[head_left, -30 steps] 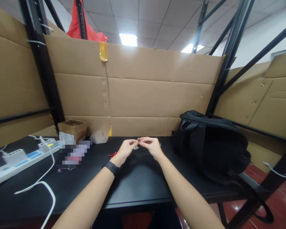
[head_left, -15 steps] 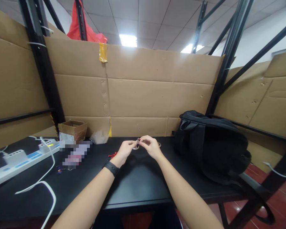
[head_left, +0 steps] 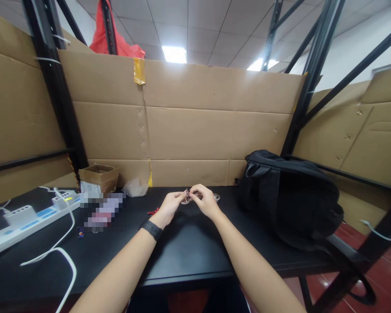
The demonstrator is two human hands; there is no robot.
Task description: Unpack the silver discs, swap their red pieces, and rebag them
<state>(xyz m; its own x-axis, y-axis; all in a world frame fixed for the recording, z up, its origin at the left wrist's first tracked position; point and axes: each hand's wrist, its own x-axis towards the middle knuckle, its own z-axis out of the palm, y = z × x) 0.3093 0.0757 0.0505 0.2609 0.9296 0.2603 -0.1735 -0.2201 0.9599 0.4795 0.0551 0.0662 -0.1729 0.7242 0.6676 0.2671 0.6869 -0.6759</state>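
Observation:
My left hand point(head_left: 169, 206) and my right hand point(head_left: 204, 201) meet over the far middle of the black table point(head_left: 189, 248). Both pinch a tiny dark piece point(head_left: 187, 194) between their fingertips; it is too small to name. A black band sits on my left wrist point(head_left: 151, 228). Flat metal rings lie on the table just behind the hands, one ring point(head_left: 217, 197) showing right of my right hand. A small red bit point(head_left: 153, 211) lies left of my left hand.
A black backpack point(head_left: 289, 195) stands at the right. A small open cardboard box point(head_left: 99, 176) and a clear plastic bag point(head_left: 135, 188) sit at the back left. White power strips point(head_left: 22, 219) with white cables lie at far left. Cardboard walls and black rack posts surround the table.
The hands have stayed pinched together on the tiny piece, with the fingers shifting slightly around it. The view has drifted a little.

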